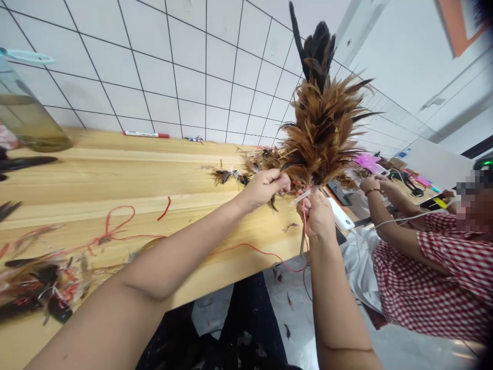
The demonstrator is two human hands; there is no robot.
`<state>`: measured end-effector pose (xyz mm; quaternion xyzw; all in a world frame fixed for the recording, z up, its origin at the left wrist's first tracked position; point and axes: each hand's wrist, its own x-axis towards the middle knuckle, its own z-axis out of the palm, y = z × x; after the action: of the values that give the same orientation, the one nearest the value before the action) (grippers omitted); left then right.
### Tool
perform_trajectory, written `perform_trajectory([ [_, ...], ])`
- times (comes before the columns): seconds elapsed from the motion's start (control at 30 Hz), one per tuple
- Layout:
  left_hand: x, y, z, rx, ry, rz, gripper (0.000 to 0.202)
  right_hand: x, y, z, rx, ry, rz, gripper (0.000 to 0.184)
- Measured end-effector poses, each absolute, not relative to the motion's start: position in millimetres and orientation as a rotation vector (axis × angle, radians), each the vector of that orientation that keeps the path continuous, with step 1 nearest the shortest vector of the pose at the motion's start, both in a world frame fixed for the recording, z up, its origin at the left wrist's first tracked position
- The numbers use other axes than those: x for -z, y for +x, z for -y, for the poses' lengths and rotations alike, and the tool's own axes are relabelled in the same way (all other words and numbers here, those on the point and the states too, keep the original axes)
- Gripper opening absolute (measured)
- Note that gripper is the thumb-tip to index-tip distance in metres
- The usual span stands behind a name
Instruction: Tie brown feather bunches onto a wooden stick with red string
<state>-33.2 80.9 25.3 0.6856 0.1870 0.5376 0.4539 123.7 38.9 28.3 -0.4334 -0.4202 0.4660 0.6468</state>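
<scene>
A feather duster (321, 128) of brown and black feathers stands upright above the wooden table's (115, 174) right end. My left hand (265, 187) is closed around the base of the feather bundle, pinching feathers against it. My right hand (318, 213) is closed on the duster's stick just below, with a red string (269, 254) running from it down and back across the table edge. A short white strip (301, 197) sticks out between my hands.
Loose feathers (227, 176) lie near the duster. More red string (115, 226) and a feather pile (34, 288) sit at the left. A glass jar (23, 110), a marker (146, 134). A person in a checked shirt (442, 272) works at the right.
</scene>
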Motion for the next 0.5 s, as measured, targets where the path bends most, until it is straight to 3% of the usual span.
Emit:
perform_trajectory([
  [0.23, -29.2, -27.3, -77.9, -1.273, 1.15, -0.142, 0.037, -15.3, 129.4, -47.3, -1.181, -0.94, 0.794, 0.036],
  [0.33, -31.9, -44.9, -88.6, -1.194, 1.405, -0.527, 0.033, -14.4, 136.1, -46.4, -1.223, -0.937, 0.754, 0.036],
  [0.43, -30.9, -85.0, -109.0, -0.974, 1.795, -1.066, 0.017, -15.8, 147.0, -43.5, -1.191, -0.939, 0.785, 0.038],
  [0.5, -33.1, -113.7, -118.6, -0.79, 1.979, -1.383, 0.032, -17.0, 153.6, -41.7, -1.146, -0.955, 0.839, 0.04],
])
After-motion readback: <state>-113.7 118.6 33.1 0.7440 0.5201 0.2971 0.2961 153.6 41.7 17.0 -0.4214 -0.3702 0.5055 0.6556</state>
